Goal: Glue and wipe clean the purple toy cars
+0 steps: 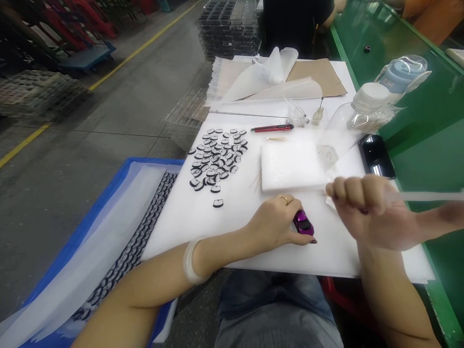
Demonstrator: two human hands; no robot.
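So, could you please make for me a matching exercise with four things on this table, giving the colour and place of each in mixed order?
Things:
1. toy car
2. cutter knife
3. cardboard sheet
4. foam block

Colour and place:
A. brown, at the far end of the table
B. white, between the knife and the left hand
C. purple, between left thumb and fingers
D. red and black, beyond the foam

Pairs: 1-C, 2-D, 3-A, 4-B

Glossy toy car [303,223] (metallic-looking); matt foam block [292,166].
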